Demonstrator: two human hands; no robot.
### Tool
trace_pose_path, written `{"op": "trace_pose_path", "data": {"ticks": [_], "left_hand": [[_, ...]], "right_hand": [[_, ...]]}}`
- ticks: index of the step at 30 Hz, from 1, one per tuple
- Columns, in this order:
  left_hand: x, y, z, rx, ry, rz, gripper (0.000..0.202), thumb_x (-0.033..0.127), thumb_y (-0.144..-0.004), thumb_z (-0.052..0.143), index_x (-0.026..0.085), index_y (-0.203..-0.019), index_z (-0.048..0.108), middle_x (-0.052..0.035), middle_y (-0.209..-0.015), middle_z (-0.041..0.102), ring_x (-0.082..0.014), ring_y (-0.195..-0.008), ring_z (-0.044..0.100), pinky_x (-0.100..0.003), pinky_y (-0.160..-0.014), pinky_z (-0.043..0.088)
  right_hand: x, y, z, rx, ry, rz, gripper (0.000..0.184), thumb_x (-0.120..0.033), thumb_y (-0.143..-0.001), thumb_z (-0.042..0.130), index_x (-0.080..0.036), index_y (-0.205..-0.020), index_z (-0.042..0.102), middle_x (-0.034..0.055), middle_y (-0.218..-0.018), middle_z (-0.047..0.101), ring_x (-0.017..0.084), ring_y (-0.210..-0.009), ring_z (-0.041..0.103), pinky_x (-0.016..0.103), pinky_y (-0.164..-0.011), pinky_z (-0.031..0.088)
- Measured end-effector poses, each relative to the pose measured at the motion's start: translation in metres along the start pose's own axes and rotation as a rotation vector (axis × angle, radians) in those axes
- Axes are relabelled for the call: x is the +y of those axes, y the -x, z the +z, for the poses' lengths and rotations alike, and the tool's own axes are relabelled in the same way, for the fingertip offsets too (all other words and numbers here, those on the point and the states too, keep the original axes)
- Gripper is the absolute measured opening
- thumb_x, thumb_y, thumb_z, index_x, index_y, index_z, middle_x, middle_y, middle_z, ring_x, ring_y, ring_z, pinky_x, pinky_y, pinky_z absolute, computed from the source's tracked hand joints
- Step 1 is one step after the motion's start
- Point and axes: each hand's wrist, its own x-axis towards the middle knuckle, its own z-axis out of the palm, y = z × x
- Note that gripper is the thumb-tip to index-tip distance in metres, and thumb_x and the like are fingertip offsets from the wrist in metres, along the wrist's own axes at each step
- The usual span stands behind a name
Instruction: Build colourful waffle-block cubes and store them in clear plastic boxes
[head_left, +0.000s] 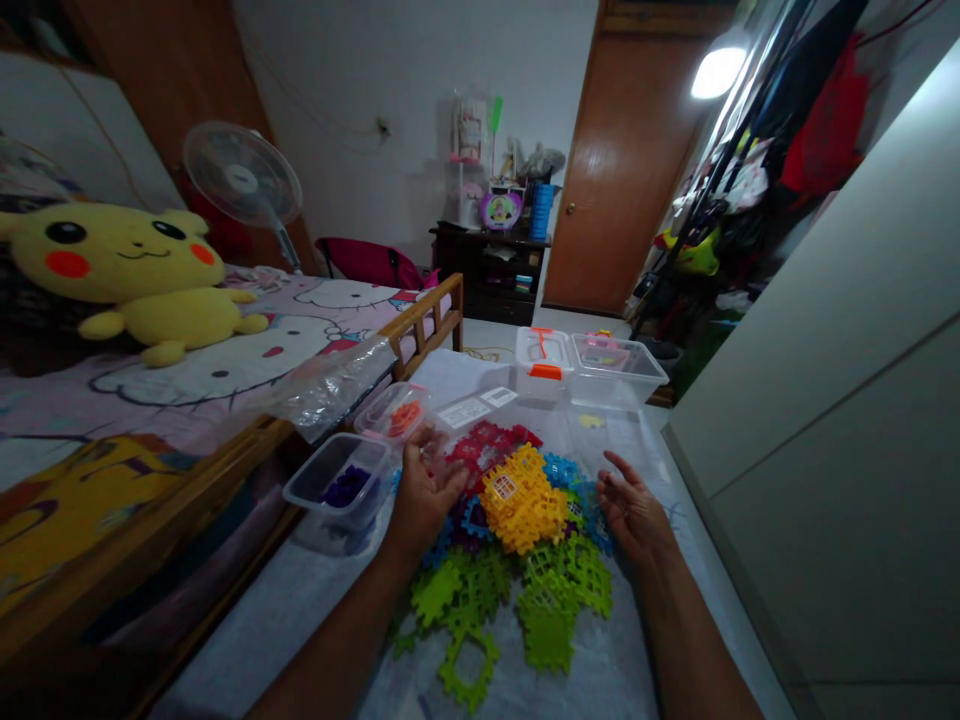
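Note:
My left hand (pixel 424 490) hovers at the left of a pile of plastic interlocking pieces, thumb and fingers apart, with nothing visible in it. Nearest to it are red pieces (pixel 487 448). My right hand (pixel 634 505) is at the pile's right side, beside blue pieces (pixel 562 470), fingers loosely spread. Yellow pieces (pixel 525 505) are heaped on top in the middle, one bearing a window pattern. Toward me lie green pieces (pixel 551 600), some lattice-like and some solid. A few purple and blue pieces show partly under the yellow ones.
Left of the pile stand a clear tub (pixel 337 505) with purple pieces and another clear box (pixel 382 400) with orange pieces. Behind are a lidded box (pixel 544 360) with orange latches and a clear bin (pixel 619 370). A wooden bed rail (pixel 427 325) borders the left; a pale cabinet (pixel 840 400) the right.

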Motion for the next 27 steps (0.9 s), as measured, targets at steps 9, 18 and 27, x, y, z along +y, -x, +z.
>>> {"op": "trace_pose_path", "data": {"ticks": [9,18,27], "left_hand": [[0.030,-0.006,-0.003,0.104,0.097,-0.049,0.074,0.043,-0.074,0.076,0.036,-0.136,0.036,-0.0052,-0.120,0.053,-0.0240,-0.111,0.060,-0.037,-0.082,0.057],[0.037,0.000,0.002,-0.099,0.109,-0.491,0.056,0.057,-0.084,0.060,0.026,-0.128,0.045,-0.0022,-0.085,0.063,-0.0187,-0.074,0.068,-0.031,-0.058,0.059],[0.030,-0.001,0.006,-0.145,0.131,-0.563,0.049,0.054,-0.088,0.055,0.027,-0.127,0.047,-0.0026,-0.087,0.063,-0.0181,-0.077,0.067,-0.031,-0.061,0.058]], "right_hand": [[0.002,-0.002,0.007,0.069,-0.017,-0.065,0.041,-0.018,-0.053,0.088,-0.021,-0.085,0.062,-0.0033,-0.070,0.068,0.007,-0.056,0.060,0.013,-0.049,0.053],[-0.008,0.012,0.036,0.037,0.025,-0.178,0.042,-0.027,-0.057,0.088,-0.022,-0.092,0.065,-0.0042,-0.067,0.065,0.005,-0.053,0.054,0.012,-0.045,0.044],[-0.009,0.017,0.071,-0.021,0.479,-0.275,0.038,-0.042,-0.071,0.077,-0.019,-0.100,0.068,-0.0078,-0.054,0.047,0.006,-0.046,0.038,0.019,-0.041,0.028]]}}
